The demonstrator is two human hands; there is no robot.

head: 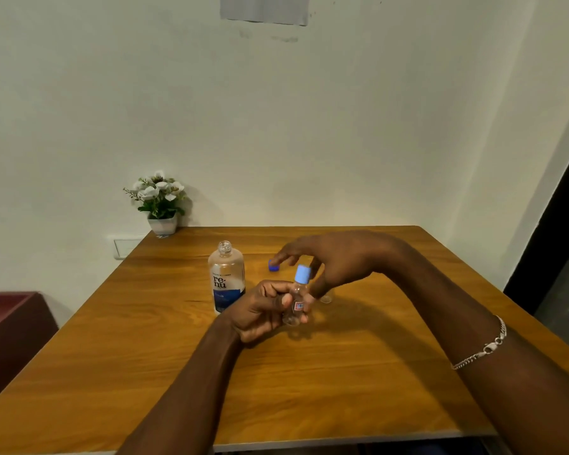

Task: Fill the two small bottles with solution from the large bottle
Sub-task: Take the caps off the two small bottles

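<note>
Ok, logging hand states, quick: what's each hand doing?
Left hand: grips the small bottle.
Right hand: open, holding nothing.

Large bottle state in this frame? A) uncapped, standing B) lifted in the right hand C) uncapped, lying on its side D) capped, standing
A: the large bottle stands upright on the table with its threaded neck bare, and the left hand holds only the small bottle.
</note>
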